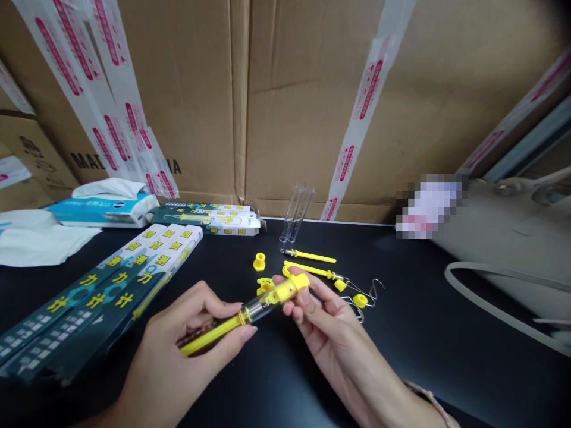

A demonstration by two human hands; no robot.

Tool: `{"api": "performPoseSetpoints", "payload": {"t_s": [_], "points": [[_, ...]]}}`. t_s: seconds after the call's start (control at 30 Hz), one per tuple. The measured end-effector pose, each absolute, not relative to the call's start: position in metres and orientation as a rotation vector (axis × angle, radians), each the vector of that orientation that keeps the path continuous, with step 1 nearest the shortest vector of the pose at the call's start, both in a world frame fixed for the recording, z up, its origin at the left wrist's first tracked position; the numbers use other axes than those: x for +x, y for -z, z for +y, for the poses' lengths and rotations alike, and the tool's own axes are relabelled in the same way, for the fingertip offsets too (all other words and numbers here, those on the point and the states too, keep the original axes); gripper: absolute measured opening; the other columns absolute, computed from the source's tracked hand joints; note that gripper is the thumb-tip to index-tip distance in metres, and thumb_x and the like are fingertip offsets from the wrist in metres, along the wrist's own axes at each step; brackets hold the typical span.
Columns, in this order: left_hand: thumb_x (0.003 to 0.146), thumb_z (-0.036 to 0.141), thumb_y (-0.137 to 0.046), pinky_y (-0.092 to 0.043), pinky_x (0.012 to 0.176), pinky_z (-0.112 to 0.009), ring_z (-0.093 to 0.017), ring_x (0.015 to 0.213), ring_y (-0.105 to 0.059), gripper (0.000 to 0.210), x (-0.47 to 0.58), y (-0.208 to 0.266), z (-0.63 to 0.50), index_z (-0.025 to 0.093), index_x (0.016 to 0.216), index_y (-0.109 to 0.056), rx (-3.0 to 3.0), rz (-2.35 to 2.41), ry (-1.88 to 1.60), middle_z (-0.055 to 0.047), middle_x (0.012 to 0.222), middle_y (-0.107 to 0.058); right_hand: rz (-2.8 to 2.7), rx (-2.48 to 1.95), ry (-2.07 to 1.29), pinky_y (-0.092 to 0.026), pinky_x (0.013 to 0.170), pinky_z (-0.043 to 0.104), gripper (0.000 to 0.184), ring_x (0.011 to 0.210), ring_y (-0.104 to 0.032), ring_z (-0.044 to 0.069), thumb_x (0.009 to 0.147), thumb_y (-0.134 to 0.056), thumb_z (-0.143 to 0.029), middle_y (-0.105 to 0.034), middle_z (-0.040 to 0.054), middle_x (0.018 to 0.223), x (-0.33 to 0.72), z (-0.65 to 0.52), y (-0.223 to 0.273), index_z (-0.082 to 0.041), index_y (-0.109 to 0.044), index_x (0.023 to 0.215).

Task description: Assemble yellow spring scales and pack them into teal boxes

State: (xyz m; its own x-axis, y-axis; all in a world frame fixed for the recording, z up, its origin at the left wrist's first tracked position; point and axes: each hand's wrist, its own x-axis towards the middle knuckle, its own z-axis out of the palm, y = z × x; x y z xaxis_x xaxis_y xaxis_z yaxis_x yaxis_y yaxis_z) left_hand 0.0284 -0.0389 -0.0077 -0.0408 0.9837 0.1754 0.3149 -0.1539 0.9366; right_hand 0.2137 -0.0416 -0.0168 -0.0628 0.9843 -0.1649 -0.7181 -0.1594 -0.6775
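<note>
A spring scale [263, 306] with a clear tube and a yellow rod inside is held tilted between both hands. My left hand [173, 351] is closed around its lower part, thumb and forefinger pinching the tube. At the upper end, the fingers of my right hand [334, 333] grip the yellow cap [292, 287], which sits at the tube's mouth. Beyond the hands lie two yellow rods [312, 257] with metal springs, a yellow collar [259, 261], small yellow caps [360, 300] and bent wire hooks [373, 291]. Another yellow piece [265, 286] is partly hidden behind the scale.
Clear tubes [294, 217] lie near the back of the black table [446, 368]. Printed boxes [129, 279] are lined up at left, others [214, 220] behind them, beside a blue tissue pack [104, 205]. Large cartons [289, 119] wall the back. A pale bag [504, 238] is at right.
</note>
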Motion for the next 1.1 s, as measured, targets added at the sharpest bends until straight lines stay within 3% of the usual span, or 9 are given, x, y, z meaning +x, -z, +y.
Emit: {"api": "performPoseSetpoints", "payload": {"t_s": [0.1, 0.2, 0.4, 0.63, 0.73, 0.9, 1.1], "points": [[0.071, 0.032, -0.078, -0.054, 0.058, -0.019, -0.015, 0.062, -0.068, 0.017, 0.0275, 0.0089, -0.0382, 0.022, 0.067, -0.064, 1.574, 1.410, -1.229, 0.003, 0.070, -0.066, -0.508, -0.716, -1.602, -0.059, 0.080, 0.015, 0.018, 0.073, -0.069, 0.007, 0.078, -0.089, -0.021, -0.074, -0.0008, 0.083, 0.2129, -0.0409, 0.0160, -0.018, -0.077, 0.089], [0.070, 0.031, -0.078, -0.052, 0.058, -0.016, -0.012, 0.062, -0.066, 0.016, 0.0271, 0.0098, -0.0374, 0.022, 0.066, -0.065, 1.608, 1.413, -1.239, 0.004, 0.070, -0.063, -0.495, -0.742, -1.584, -0.059, 0.080, 0.016, 0.020, 0.074, -0.070, 0.008, 0.074, -0.092, -0.022, -0.074, -0.0007, 0.080, 0.2127, -0.0404, 0.0172, -0.018, -0.073, 0.079], [0.072, 0.030, -0.077, -0.052, 0.058, -0.017, -0.011, 0.060, -0.064, 0.015, 0.0269, 0.0104, -0.0369, 0.023, 0.067, -0.064, 1.643, 1.398, -1.249, 0.005, 0.070, -0.062, -0.522, -0.803, -1.570, -0.059, 0.080, 0.018, 0.041, 0.072, -0.071, 0.008, 0.073, -0.093, -0.025, -0.078, 0.0011, 0.090, 0.2141, -0.0410, 0.0173, -0.022, -0.074, 0.110], [0.072, 0.031, -0.076, -0.049, 0.055, -0.018, -0.011, 0.059, -0.064, 0.018, 0.0281, 0.0091, -0.0379, 0.023, 0.066, -0.062, 1.610, 1.417, -1.220, 0.005, 0.069, -0.062, -0.557, -0.829, -1.540, -0.059, 0.078, 0.018, 0.026, 0.072, -0.070, 0.009, 0.071, -0.094, -0.029, -0.072, -0.0006, 0.076, 0.2140, -0.0414, 0.0171, -0.018, -0.072, 0.080], [0.072, 0.032, -0.077, -0.047, 0.054, -0.017, -0.010, 0.058, -0.063, 0.019, 0.0277, 0.0096, -0.0373, 0.023, 0.067, -0.061, 1.607, 1.422, -1.201, 0.006, 0.070, -0.063, -0.567, -0.852, -1.536, -0.059, 0.081, 0.020, 0.028, 0.075, -0.070, 0.010, 0.072, -0.093, -0.030, -0.073, 0.0008, 0.080, 0.2142, -0.0420, 0.0178, -0.018, -0.071, 0.083], [0.074, 0.032, -0.076, -0.050, 0.054, -0.016, -0.010, 0.057, -0.066, 0.018, 0.0237, 0.0142, -0.0348, 0.022, 0.069, -0.062, 1.698, 1.376, -1.200, 0.006, 0.069, -0.064, -0.574, -0.827, -1.542, -0.058, 0.082, 0.020, 0.041, 0.074, -0.071, 0.009, 0.075, -0.092, -0.029, -0.076, 0.0004, 0.084, 0.2139, -0.0423, 0.0176, -0.020, -0.072, 0.110], [0.074, 0.034, -0.075, -0.048, 0.056, -0.015, -0.009, 0.059, -0.064, 0.019, 0.0253, 0.0147, -0.0371, 0.023, 0.070, -0.061, 1.619, 1.402, -1.211, 0.007, 0.070, -0.063, -0.582, -0.845, -1.544, -0.058, 0.082, 0.021, 0.029, 0.075, -0.069, 0.010, 0.073, -0.093, -0.030, -0.072, -0.0003, 0.080, 0.2148, -0.0417, 0.0186, -0.018, -0.069, 0.085]]}}
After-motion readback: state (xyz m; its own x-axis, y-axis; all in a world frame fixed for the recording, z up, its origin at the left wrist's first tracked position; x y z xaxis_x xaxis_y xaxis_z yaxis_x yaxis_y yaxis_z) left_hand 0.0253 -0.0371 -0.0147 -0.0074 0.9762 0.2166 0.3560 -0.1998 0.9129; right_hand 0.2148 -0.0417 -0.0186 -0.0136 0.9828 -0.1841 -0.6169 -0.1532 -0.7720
